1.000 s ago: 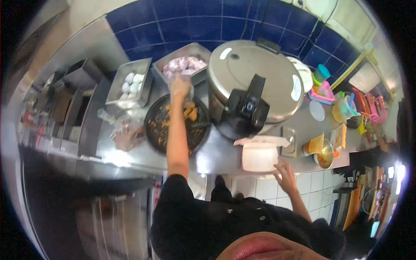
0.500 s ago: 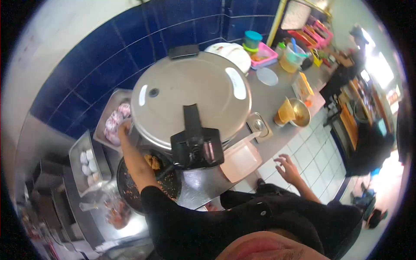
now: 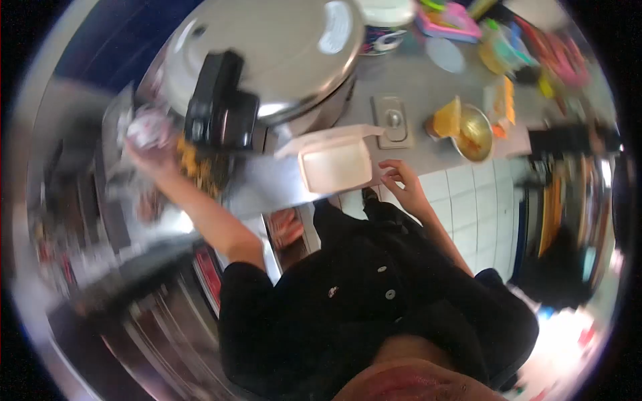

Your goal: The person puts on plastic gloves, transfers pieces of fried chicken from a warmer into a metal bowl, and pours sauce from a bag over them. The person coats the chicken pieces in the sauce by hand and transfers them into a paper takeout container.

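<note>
My left hand [image 3: 152, 160] is closed round a white-and-pink bundle that looks wrapped in clear plastic [image 3: 150, 128]; motion blurs both. Its forearm reaches over the counter beside a dark pan holding golden-brown fried pieces [image 3: 194, 162]. My right hand [image 3: 403, 184] hangs by the counter's front edge, fingers loosely bent and apart, holding nothing. Just left of it an open pale takeaway box [image 3: 334, 167] sits on the counter, lid folded back, no food visible inside.
A big lidded steel cooker [image 3: 287, 60] with a black handle stands behind the box. To the right are a small steel lid [image 3: 393, 122], a yellowish cup [image 3: 447, 121] and a steel bowl [image 3: 473, 137]. Below the left forearm is a bag of reddish-brown contents [image 3: 148, 206].
My left hand has come out of the tray of bundles with one in its grasp and moved towards me. The view has swung down and turned; the takeaway box now appears further left.
</note>
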A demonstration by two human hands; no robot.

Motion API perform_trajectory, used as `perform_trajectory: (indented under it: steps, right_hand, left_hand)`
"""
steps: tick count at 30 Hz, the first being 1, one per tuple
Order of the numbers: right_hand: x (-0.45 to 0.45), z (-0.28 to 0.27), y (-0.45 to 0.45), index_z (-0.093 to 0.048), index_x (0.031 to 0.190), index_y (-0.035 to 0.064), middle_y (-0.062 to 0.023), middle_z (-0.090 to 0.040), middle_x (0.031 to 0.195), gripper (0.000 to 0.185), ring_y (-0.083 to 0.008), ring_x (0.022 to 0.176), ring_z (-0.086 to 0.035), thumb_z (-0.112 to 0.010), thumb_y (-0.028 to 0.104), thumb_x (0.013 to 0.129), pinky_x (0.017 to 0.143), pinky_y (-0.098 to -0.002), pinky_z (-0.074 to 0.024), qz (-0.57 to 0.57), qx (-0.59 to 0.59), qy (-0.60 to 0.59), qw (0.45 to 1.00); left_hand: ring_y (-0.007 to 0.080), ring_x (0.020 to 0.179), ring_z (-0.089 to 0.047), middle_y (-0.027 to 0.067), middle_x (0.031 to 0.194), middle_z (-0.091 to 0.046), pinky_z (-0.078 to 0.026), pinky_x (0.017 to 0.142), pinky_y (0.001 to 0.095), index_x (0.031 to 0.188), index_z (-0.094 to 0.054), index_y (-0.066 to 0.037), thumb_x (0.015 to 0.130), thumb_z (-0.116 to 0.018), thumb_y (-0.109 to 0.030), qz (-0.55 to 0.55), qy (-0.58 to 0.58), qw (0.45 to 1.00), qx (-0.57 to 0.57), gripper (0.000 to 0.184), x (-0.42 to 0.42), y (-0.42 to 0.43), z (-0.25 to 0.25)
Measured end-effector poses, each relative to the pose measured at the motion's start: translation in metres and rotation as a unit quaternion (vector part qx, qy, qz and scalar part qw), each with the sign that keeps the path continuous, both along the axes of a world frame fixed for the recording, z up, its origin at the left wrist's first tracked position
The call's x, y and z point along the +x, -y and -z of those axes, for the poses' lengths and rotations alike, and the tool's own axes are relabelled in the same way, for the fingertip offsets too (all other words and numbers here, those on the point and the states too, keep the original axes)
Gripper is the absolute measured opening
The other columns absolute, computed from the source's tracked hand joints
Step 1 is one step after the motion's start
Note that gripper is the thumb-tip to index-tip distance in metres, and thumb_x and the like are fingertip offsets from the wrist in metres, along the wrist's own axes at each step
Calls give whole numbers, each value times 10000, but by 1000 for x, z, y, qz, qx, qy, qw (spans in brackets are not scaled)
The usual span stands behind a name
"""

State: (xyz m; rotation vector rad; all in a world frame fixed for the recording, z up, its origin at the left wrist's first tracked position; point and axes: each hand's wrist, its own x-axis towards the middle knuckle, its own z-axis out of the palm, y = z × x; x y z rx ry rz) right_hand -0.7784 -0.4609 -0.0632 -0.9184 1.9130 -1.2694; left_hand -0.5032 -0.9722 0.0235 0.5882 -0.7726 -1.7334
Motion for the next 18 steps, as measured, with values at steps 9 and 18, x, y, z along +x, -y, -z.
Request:
perform_trajectory:
  steps: [9,18]
  right_hand:
    - [24,-19,55,-416,1482,82,-105,-581,1309,568,-206,1107,-627,-658,287,1011,902,-371,-540,-224,-34,257,939]
    - [-3,37,59,-548,1340,115,-55,-629,1267,426,-212,1114,-639,-662,324,987,899,-428,-552,-114,34,706,698]
  left_hand:
    - [180,1021,-664,92,1172,-668,-564,771,303,1451,-499,-111,1096,-359,-503,-12,124,969,214,547,-61,-371,84]
    - [442,1065,-665,279,1151,-685,-520,913,487,1307,-595,-5,992,-620,-329,-135,678,696,-193,452,-135,-445,47]
